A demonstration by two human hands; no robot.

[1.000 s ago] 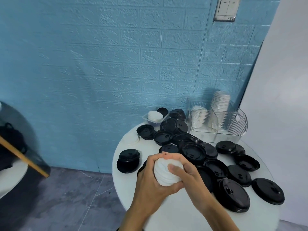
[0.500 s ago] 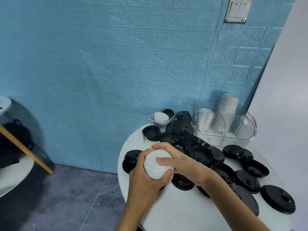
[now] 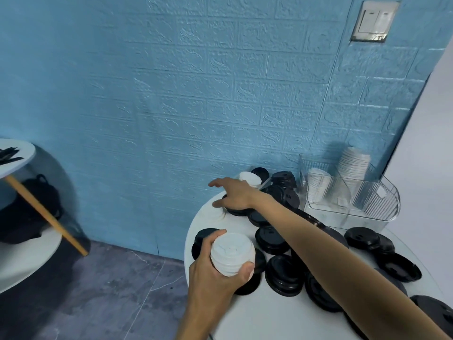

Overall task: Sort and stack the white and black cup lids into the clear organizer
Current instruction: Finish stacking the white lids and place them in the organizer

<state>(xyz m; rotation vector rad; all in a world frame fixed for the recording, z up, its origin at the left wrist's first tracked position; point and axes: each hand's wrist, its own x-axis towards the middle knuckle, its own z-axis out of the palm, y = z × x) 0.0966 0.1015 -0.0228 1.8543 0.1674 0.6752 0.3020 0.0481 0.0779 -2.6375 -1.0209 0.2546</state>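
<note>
My left hand (image 3: 210, 278) grips a stack of white lids (image 3: 232, 253) above the near left edge of the round white table (image 3: 269, 312). My right hand (image 3: 232, 195) stretches to the far left of the table, fingers spread, just above a small pile of white lids (image 3: 215, 212); I cannot tell whether it touches them. Several black lids (image 3: 284, 274) lie scattered over the table. At the back right stands the clear organizer (image 3: 377, 204), with white lids (image 3: 353, 165) stacked inside it.
A small clear tray with white lids (image 3: 251, 179) and a black lid sits against the blue brick wall (image 3: 171, 94). A white wall closes off the right side. At the left a low round shelf (image 3: 14, 153) holds dark items.
My right hand has let go of the white stack and reached forward to the pile at the table's far left. My left hand alone holds the stack now. The view has shifted left.
</note>
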